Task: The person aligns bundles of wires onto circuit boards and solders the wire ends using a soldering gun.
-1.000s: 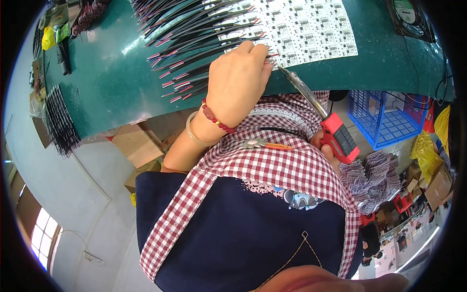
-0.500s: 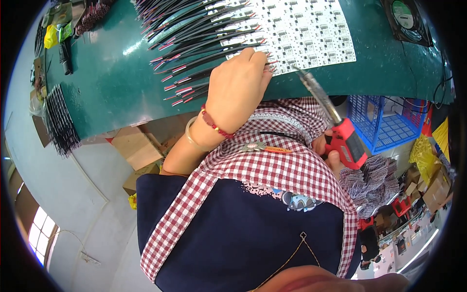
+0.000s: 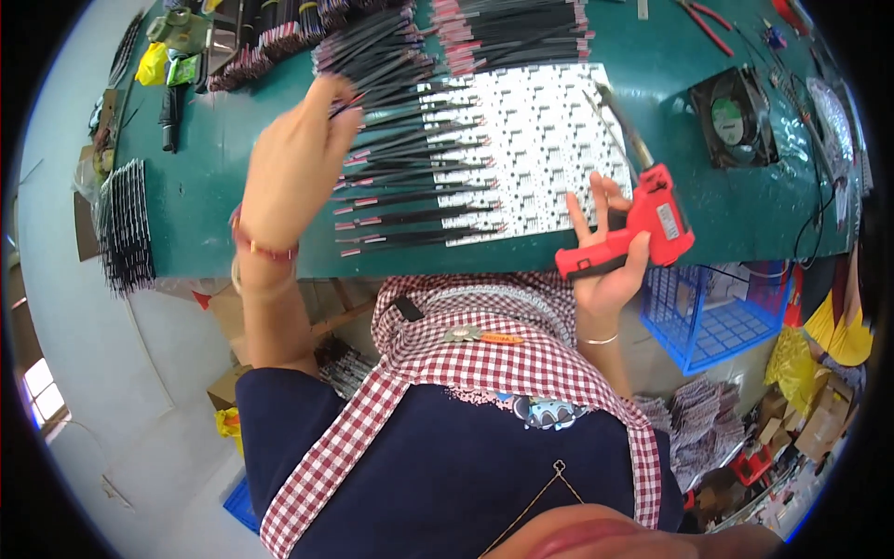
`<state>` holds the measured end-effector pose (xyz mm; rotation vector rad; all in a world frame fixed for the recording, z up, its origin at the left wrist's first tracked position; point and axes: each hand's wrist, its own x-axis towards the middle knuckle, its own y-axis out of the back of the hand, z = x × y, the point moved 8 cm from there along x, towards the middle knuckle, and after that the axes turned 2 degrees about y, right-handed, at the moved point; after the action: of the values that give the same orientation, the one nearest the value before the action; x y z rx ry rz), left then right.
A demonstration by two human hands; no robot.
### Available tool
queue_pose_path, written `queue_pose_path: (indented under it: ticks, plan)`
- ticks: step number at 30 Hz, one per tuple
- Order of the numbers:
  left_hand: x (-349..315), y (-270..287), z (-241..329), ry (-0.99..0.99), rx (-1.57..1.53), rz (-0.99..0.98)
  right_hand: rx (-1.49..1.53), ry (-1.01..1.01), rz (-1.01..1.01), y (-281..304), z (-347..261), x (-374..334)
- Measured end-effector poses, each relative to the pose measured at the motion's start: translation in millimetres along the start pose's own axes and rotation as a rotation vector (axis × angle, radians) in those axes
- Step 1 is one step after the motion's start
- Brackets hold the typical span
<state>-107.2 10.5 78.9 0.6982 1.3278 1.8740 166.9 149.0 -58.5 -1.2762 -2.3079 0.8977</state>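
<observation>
**Partial Hold Above a Crowded Sheet**

At far left, a bundle of dark wires hangs over the edge of the green bench. Next comes the left hand, raised beside a pile of strands. Its fingers bend toward one another with dark bits showing at the tips; whether they are clamped on anything, one cannot tell. A sideways sweep there could catch neighbouring ends and drag them askew, since they lie so close.

Rightward, black wires lie in spaced rows, their right ends over the white sheet of circuit boards. They look unfastened, so a bump to the sheet might shift several at once.

The right hand bears the red soldering gun, thumb wrapped against it, two fingers stretched off the grip. With so partial a hold the tool could roll, and its metal barrel, slanting above the sheet's right edge, might, if hot, scorch the boards. Farther right stands a black fan.
</observation>
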Motion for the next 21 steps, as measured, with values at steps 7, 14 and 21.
queue_pose_path:
  ticks: [7, 14, 21]
  plan:
    - [140, -85, 68, -0.509, -0.318, -0.136, 0.079, -0.001, 0.075, 4, -10, -3]
    - [205, -101, 92, -0.641, -0.425, -0.018, 0.05, -0.031, 0.102, 3, -10, -9]
    - [146, -60, -52, -0.195, 0.009, -0.137, 0.032, -0.095, 0.066, 7, -13, -7]
